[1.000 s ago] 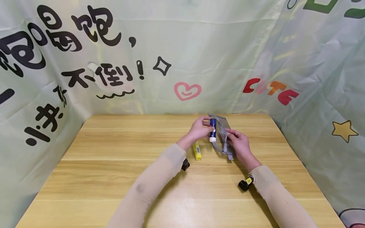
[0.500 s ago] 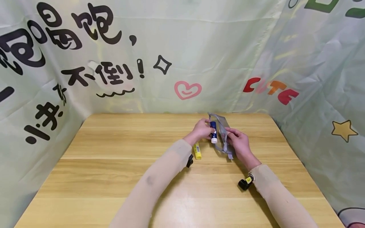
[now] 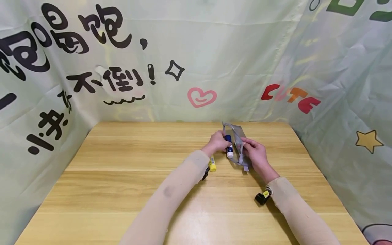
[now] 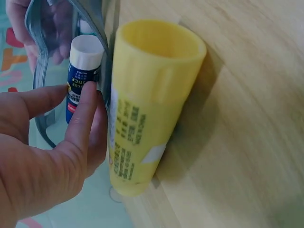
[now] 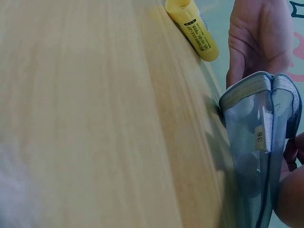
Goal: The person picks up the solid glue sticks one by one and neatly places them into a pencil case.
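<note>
My left hand (image 3: 216, 142) pinches a blue glue stick (image 3: 228, 147) between thumb and fingers, its white end pointing down toward me. The stick is at the open mouth of a grey see-through zip pouch (image 3: 240, 132). The pouch's side is gripped by my right hand (image 3: 256, 153), whose fingertips are partly hidden behind it. Through the mesh in the left wrist view, a small pale-topped item (image 4: 86, 26) shows inside. A yellow tube (image 4: 147, 109) with a hollow end lies on the table beside my left wrist.
The wooden table (image 3: 122, 190) reaches back to a printed cloth backdrop (image 3: 245, 51), with the pouch close to its rear edge. Black wrist cameras sit under both wrists, the right one (image 3: 261, 197) low over the tabletop.
My left hand has moved slightly down and toward me with the glue stick, staying by the pouch mouth. Its forearm now covers more of the yellow tube. The right hand keeps its grip.
</note>
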Available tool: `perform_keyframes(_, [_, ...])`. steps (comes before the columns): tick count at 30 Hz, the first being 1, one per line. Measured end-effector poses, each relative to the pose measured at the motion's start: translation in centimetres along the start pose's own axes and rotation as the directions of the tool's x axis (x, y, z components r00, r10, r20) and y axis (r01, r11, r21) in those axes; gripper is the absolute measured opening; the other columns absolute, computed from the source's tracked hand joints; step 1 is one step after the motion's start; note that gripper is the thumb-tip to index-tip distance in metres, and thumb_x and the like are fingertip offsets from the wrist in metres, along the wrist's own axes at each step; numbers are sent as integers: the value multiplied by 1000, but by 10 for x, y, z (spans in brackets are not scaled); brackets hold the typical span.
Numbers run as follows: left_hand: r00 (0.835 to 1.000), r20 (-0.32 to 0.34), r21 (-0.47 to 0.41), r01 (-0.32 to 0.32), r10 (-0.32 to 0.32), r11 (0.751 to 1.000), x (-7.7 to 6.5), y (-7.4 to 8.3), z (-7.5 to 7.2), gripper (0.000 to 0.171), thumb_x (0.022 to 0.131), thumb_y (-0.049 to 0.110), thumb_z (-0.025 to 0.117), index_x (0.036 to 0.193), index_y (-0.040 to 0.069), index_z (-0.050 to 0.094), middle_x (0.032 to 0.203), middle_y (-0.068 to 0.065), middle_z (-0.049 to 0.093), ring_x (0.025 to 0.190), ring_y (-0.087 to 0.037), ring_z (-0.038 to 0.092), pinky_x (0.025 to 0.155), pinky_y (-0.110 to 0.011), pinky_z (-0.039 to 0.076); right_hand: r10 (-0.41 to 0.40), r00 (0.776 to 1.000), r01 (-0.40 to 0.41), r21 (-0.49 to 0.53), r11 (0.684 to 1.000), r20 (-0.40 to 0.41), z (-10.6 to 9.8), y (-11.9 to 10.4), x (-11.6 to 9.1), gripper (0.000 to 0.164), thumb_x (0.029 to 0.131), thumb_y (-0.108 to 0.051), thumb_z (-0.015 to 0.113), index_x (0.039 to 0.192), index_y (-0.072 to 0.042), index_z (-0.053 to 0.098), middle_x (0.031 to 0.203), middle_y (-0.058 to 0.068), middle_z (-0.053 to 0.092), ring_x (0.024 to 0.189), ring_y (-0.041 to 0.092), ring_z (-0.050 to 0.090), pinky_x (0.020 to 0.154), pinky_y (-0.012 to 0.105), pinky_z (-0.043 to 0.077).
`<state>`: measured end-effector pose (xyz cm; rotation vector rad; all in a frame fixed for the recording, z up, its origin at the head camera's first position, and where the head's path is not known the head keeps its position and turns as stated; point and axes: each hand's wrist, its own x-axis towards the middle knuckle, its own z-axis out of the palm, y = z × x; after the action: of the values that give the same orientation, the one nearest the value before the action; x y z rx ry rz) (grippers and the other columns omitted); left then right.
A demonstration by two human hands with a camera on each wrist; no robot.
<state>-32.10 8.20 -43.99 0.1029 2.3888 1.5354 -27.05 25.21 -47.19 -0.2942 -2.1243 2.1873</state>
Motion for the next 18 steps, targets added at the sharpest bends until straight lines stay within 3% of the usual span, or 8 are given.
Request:
perform_keyframes(6, [1000,-11,92,-8,9,996,0,0,3,44,88,-6,72,130,-6,58,104,-18,67,75,-22,69,72,-31,64,-4,1000,4,-8,1000,7,0,1,0,39,105,-7,59,138,13,57,95,-6,72,84,4,71,75,17,58])
perform_keyframes(18, [996,80,-14,48,-47,999,0,4,13,46,84,-15,72,128,-11,59,119,-27,66,86,-35,76,73,-31,64,-3,1000,3,-21,1000,1,0,3,2,37,105,-7,58,137,11,59,97,-7,71,86,4,70,76,17,59])
